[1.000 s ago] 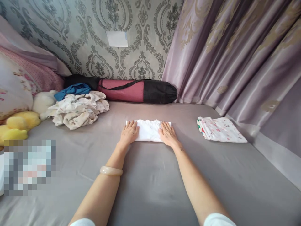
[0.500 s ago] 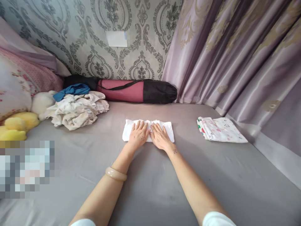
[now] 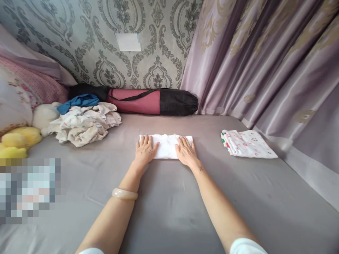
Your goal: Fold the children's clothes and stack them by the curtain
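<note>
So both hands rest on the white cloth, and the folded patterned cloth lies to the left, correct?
Wrong side: the head view shows the folded patterned cloth to the right. The left hand and right hand rest on the white cloth.

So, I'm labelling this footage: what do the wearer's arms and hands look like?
A glossy, pale bangle circles the left forearm. Small dark marks dot the left hand's back; another dark marking sits at the right wrist. Pale sleeves show at the bottom edge.
</note>
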